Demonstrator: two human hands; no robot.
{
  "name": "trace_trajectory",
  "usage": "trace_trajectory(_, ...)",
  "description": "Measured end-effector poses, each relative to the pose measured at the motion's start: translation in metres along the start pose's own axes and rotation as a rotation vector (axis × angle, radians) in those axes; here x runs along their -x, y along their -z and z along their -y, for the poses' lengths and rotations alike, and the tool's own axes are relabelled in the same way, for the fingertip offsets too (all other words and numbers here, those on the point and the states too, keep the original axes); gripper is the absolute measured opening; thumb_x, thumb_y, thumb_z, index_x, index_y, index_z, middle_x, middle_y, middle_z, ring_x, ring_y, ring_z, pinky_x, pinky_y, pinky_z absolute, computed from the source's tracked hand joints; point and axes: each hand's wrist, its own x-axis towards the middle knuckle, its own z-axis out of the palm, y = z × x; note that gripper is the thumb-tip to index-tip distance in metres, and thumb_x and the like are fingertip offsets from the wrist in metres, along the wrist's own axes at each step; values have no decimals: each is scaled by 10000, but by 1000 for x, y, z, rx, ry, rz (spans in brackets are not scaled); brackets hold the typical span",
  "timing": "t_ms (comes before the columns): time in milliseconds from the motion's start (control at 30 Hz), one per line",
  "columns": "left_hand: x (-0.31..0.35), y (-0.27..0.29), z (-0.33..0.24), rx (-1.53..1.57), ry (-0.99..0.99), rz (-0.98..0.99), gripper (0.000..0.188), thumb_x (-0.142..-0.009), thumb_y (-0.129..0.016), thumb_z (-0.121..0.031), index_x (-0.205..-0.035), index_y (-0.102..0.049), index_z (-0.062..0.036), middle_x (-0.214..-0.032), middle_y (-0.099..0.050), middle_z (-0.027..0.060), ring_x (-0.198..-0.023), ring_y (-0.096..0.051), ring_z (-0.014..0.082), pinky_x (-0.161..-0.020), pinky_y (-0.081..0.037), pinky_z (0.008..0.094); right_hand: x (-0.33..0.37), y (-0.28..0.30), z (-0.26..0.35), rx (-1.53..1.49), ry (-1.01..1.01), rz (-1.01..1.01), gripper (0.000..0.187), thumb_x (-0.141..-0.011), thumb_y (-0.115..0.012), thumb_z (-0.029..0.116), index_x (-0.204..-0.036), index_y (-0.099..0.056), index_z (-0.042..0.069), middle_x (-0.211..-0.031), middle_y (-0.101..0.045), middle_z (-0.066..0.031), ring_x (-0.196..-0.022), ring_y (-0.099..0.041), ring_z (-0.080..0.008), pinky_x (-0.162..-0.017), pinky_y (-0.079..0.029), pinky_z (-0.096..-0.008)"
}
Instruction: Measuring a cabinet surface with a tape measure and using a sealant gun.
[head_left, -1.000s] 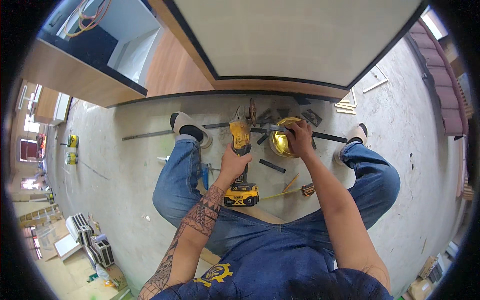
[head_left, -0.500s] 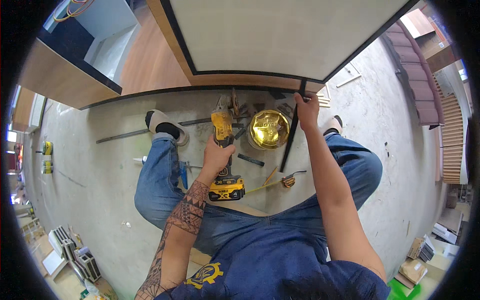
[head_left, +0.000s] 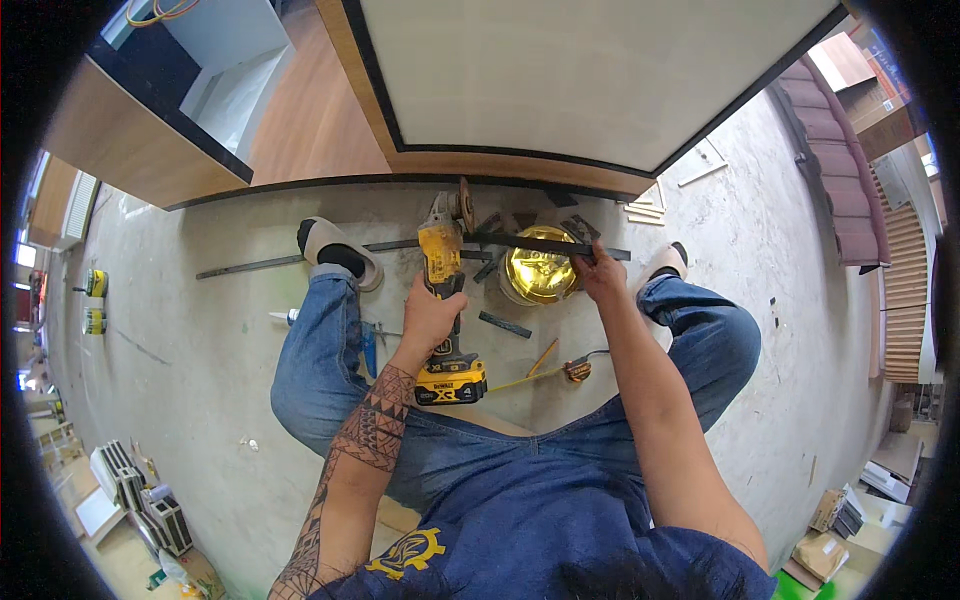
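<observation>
My left hand [head_left: 432,318] is wrapped round the body of a yellow and black cordless angle grinder [head_left: 441,255]. The grinder's disc [head_left: 466,206] stands at its far end, and its battery lies toward my lap. My right hand [head_left: 601,275] grips a dark flat strip [head_left: 535,243] near its right end. The strip lies crosswise over a round tin with a shiny gold lid [head_left: 540,277]. Its left end is close to the grinder's disc; whether they touch I cannot tell.
A wood-trimmed cabinet with a pale panel [head_left: 590,80] stands just beyond the tin. Dark offcuts [head_left: 505,324], a tape measure [head_left: 577,371], a pencil [head_left: 544,356] and a long dark strip [head_left: 250,267] lie on the concrete floor. My feet flank the tools.
My right hand has come nearer and turned the dark strip from slanting lengthwise to lying crosswise over the tin. The grinder stays in my left hand, almost unmoved.
</observation>
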Motion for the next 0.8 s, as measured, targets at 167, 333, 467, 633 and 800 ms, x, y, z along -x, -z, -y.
trace_trajectory(167, -5, -1, 8, -101, -22, -39, 557, -770, -806, -221, -1237, -604, 7, -1002, -761, 141, -853, -754, 267, -812, -603, 405, 17, -13, -16, 107, -75, 120, 320, -1073, -703, 89, -1302, -541, -65, -1142, -684, -212, -937, -761, -370, -755, -718, -445)
trace_trajectory(333, -3, -3, 4, -161, 71, 33, 580, -779, -806, -215, -1268, -594, 14, -961, -764, 136, -835, -760, 257, -793, -606, 400, 29, -13, -13, 407, -160, 73, 358, -1039, -790, 268, -1101, -663, -61, -898, -733, -157, -693, -752, -269, -566, -661, -370)
trace_trajectory(467, 3, -6, -4, -120, 70, 58, 574, -789, -804, -198, -1274, -586, 18, -942, -764, 127, -789, -758, 235, -758, -610, 384, 49, -11, -14, 850, -81, 62, 490, -1023, -779, 445, -893, -722, -24, -729, -737, -148, -565, -715, -269, -509, -590, -389)
trace_trajectory(633, 6, -9, -11, -146, 72, 53, 579, -796, -802, -185, -1291, -578, 15, -935, -764, 122, -737, -750, 220, -724, -609, 376, 77, -31, -24, 1567, 537, 136, 358, -966, -813, 339, -1010, -726, -5, -884, -749, -172, -749, -731, -368, -686, -581, -489)
trace_trajectory(800, 3, -9, -5, -269, 6, 48, 620, -783, -816, -223, -1303, -575, 13, -1001, -775, 160, -864, -774, 266, -810, -614, 393, 84, -41, -39, 1640, 1086, 289, 456, -905, -805, 242, -1325, -702, 97, -1276, -602, -182, -1268, -546, -436, -1116, -438, -562)
